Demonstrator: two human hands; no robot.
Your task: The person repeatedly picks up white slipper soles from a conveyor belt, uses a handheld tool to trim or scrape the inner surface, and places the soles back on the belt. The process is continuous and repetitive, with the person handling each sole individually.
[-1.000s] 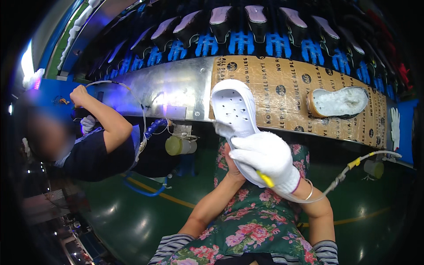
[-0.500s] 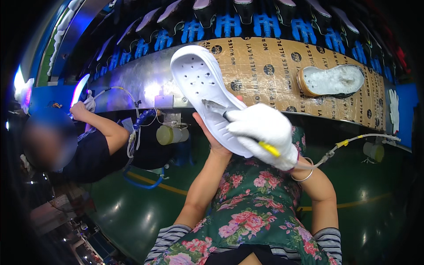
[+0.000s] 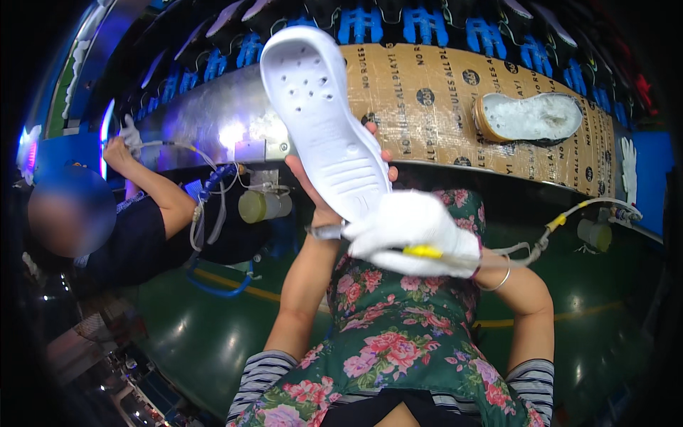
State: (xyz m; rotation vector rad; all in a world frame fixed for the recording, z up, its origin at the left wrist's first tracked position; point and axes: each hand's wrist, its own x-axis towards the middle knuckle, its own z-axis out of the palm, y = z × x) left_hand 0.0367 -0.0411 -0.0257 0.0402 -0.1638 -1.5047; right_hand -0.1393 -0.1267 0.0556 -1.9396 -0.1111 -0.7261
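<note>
Brown cardboard (image 3: 427, 117) covers part of the metal bench (image 3: 203, 117) ahead. You've carried the white sole (image 3: 320, 135) further over the bench's front edge, and the brush (image 3: 327, 231) has left its inner face, now beside your wrist, baring the ridged middle. Your bare left hand (image 3: 313, 193) cradles the sole underneath; your gloved right hand (image 3: 409, 231) grips the brush, hiding the near end. A hose (image 3: 557, 222) trails rightward; another sole (image 3: 530, 119) lies on the cardboard.

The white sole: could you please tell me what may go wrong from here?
The brush in the gloved right hand appears close to the bare left hand and might mark it. That hand holds the white sole in mid-air, so the sole could slip. The hose running rightward might snag.
</note>
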